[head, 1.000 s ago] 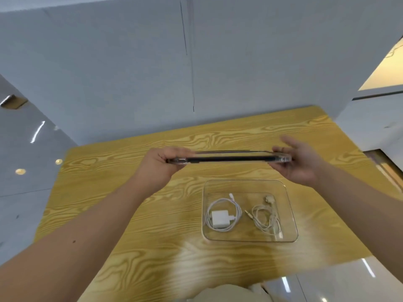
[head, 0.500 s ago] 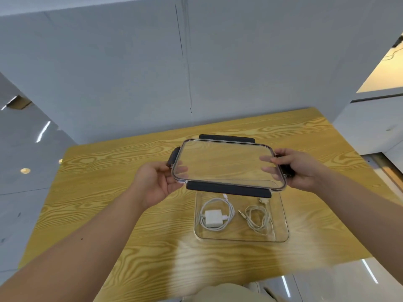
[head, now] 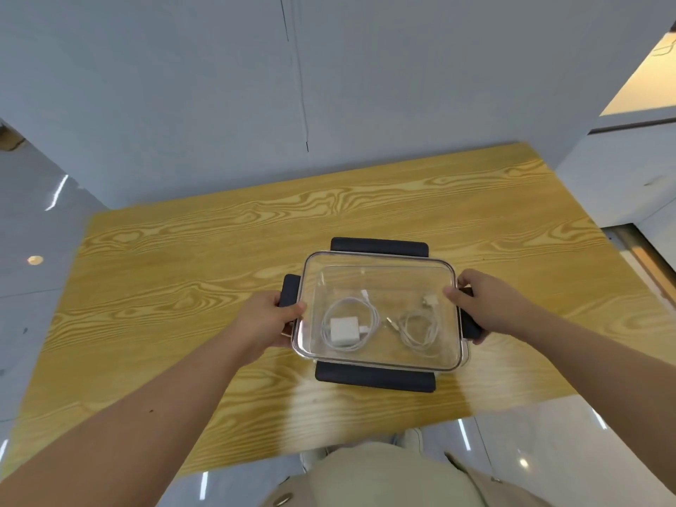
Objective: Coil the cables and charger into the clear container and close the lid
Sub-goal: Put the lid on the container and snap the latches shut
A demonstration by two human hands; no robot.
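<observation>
A clear lid (head: 380, 267) with dark latch flaps (head: 378, 247) on all sides lies over the clear container (head: 466, 347) on the wooden table. My left hand (head: 269, 322) grips the lid's left edge at the left flap. On the opposite side, my right hand (head: 488, 303) holds the right edge and flap. Through the lid I see a white charger (head: 344, 331) ringed by a coiled white cable (head: 369, 312), and to its right a second coiled cable (head: 419, 329).
The wooden table (head: 183, 287) stretches around the container, with a grey partition wall behind it. The table's near edge runs just below the container; glossy floor and my light trousers show beyond it.
The lid was held level above the table, then tilted, and has come down over the container. Both hands moved down and toward me with it.
</observation>
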